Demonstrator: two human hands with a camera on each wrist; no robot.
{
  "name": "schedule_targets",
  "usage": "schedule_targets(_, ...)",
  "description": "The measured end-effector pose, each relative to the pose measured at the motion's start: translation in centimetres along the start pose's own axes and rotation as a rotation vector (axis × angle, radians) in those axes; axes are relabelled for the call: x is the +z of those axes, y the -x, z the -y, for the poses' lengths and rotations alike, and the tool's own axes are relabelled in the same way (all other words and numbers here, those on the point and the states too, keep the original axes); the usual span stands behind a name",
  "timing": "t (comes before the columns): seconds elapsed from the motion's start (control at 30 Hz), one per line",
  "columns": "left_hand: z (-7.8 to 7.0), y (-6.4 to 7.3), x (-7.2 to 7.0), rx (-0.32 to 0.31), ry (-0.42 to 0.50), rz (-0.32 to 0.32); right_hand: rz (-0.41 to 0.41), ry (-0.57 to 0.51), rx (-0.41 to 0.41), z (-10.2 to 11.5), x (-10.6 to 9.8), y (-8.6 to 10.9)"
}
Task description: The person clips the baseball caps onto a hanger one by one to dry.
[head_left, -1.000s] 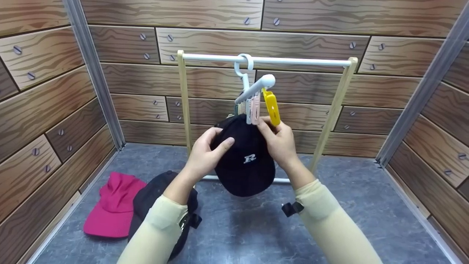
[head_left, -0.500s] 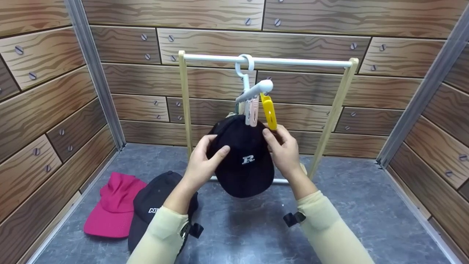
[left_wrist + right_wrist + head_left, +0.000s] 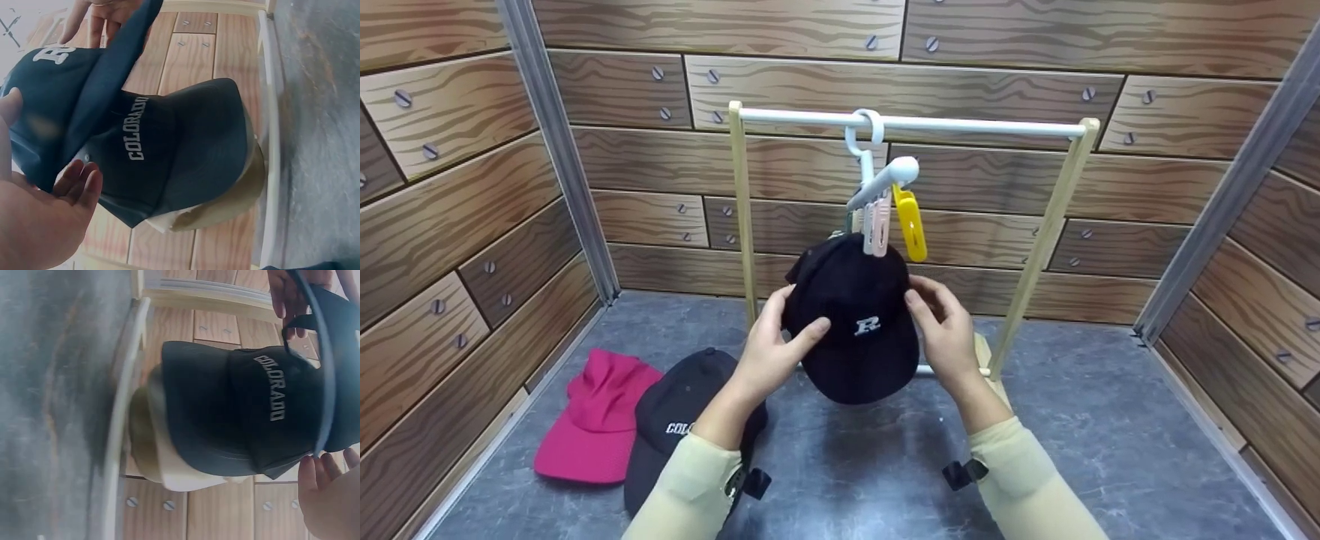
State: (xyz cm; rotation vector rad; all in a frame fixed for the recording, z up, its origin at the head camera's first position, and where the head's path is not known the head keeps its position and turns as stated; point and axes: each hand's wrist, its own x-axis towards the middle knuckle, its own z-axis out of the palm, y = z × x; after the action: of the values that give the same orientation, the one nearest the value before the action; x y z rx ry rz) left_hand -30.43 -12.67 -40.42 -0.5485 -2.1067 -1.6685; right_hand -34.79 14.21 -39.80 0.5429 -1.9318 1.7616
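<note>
A black cap (image 3: 859,364) with a white R on its front hangs brim down under a white clip hanger (image 3: 885,181). Pale pink and grey clips (image 3: 877,229) reach to its crown. My left hand (image 3: 769,345) holds the cap's left side, thumb on the front, the other fingers behind. On the right side, my right hand (image 3: 951,337) pinches the cap's edge between thumb and fingertips. A yellow clip (image 3: 911,225) hangs above that hand. Behind, the wrist views show a dark COLORADO cap (image 3: 197,135) and cream and tan caps (image 3: 145,430) further back.
The hanger hooks over the white bar (image 3: 982,125) of a small wood-framed rack (image 3: 1054,195). On the grey floor to the left lie a magenta cap (image 3: 592,420) and a dark lettered cap (image 3: 667,405), partly covered by my left sleeve. Plank-patterned walls enclose the space.
My right hand has come down from beside the yellow clip to the cap's right side. The left hand has slid slightly lower along the cap. The yellow clip has swung a little left.
</note>
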Motion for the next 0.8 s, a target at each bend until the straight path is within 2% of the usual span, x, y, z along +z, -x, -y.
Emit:
schedule_targets(0.3, 1.4, 1.1, -0.4, 0.009, 0.000, 0.012, 0.013, 0.036, 0.063, -2.1, -0.5, 1.8)
schedule_targets(0.5, 2.5, 2.1, -0.9, -0.047, 0.025, 0.050, 0.039, 0.076, 0.100, -3.7, -1.0, 3.2)
schedule_targets(0.6, 2.9, 2.7, -1.2, -0.067, -0.001, 0.075, 0.058, 0.061, 0.126, -4.3, -1.3, 3.8)
schedule_targets(0.8, 3.6, 3.3, -1.9, -0.061, -0.052, 0.101, 0.079, 0.041, 0.158, -5.2, -1.6, 4.6)
